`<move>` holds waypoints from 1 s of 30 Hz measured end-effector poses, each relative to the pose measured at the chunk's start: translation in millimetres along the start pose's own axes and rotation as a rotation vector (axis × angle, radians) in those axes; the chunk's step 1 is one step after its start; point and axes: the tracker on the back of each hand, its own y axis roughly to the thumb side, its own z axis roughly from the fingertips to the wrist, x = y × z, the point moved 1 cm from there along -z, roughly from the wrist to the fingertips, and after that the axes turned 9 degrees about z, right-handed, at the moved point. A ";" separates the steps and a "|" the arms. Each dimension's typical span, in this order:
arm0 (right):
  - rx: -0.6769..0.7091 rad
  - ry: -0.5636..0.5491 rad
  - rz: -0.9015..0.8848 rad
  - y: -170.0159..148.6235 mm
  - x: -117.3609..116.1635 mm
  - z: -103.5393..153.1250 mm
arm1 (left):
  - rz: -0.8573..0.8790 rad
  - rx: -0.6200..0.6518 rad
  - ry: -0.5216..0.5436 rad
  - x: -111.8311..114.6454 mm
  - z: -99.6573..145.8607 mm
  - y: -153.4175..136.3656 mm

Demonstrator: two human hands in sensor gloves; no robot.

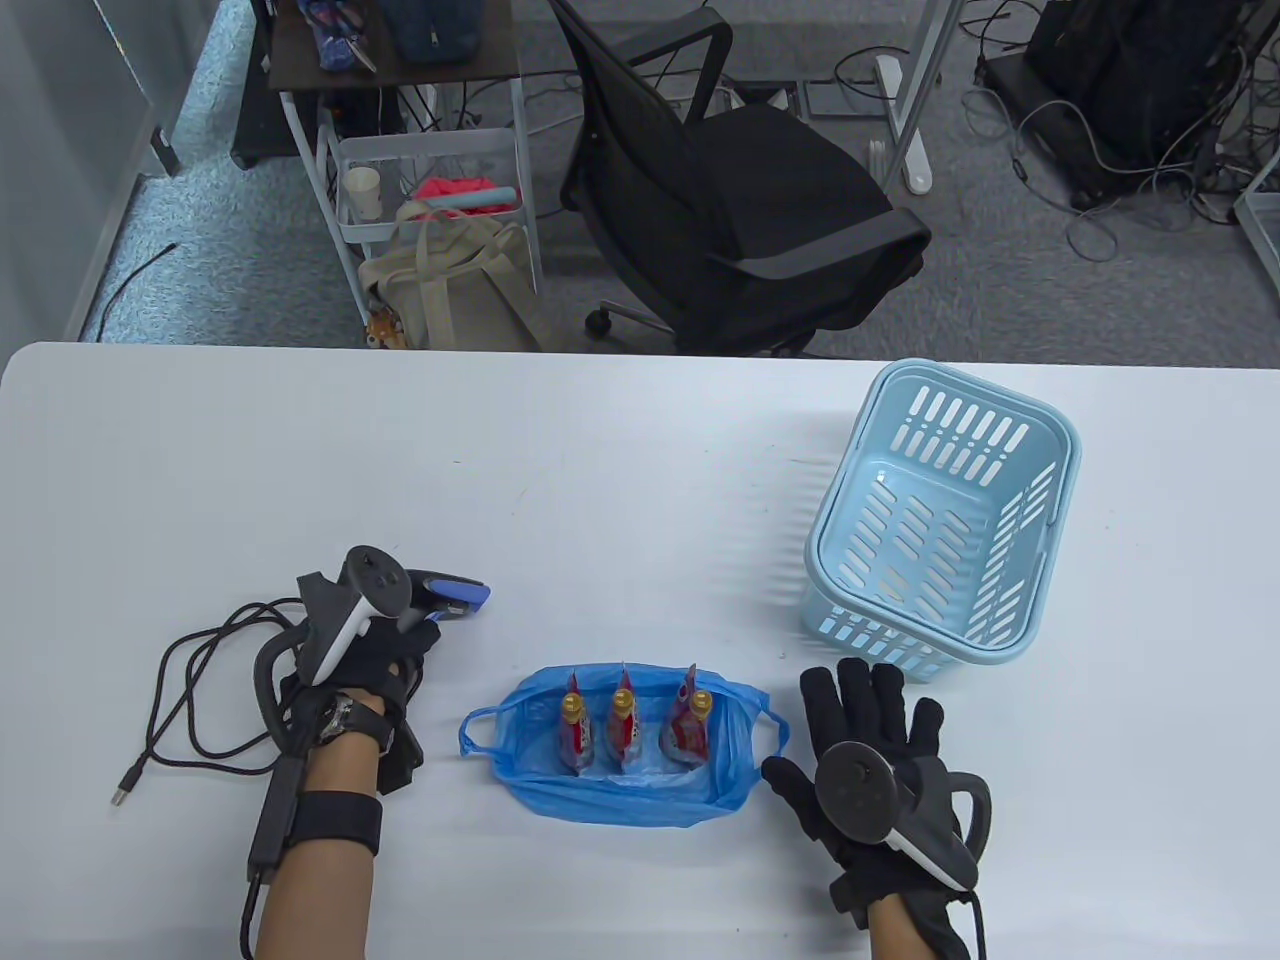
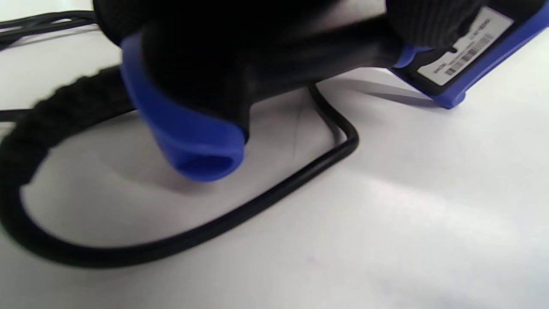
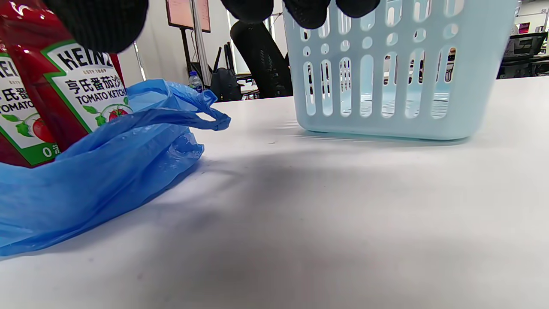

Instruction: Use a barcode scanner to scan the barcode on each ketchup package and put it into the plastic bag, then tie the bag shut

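three ketchup packages [image 1: 630,722] are standing upright in a row inside the blue plastic bag [image 1: 620,795], which is sitting open near the table's [image 1: 600,470] front edge, its handle loops lying out at 9 and 3 o'clock. the light blue basket [image 1: 940,520], at about 1 o'clock from the bag, is showing nothing inside.

left hand [image 1: 365,650], at 9 o'clock from the bag, is curling its fingers round the barcode scanner [image 1: 450,597]; in the left wrist view the scanner's blue base is sitting at or just above the table with its cable [image 1: 190,700] looping beside it. cannot tell whether the base is touching.

right hand [image 1: 875,760], at 3 o'clock from the bag, is lying with fingers spread and straight, gripping nothing, just beside the right handle loop.

judging: scanning and bagging are looking finished, and setting the scanner down seems to be the step in hand. tying is not yet begun. the next move is calling for the left hand to free itself, then each hand pinching a loop, drawing both over the packages and knotting without tipping them.
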 end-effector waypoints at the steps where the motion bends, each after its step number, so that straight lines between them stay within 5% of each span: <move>1: -0.001 0.000 -0.001 -0.2 0.0 -0.1 | -0.014 -0.004 0.001 -0.1 0.0 0.2; 30: -0.009 -0.004 -0.012 -3.8 -0.2 0.4 | 0.004 0.106 0.068 -23.0 17.4 4.9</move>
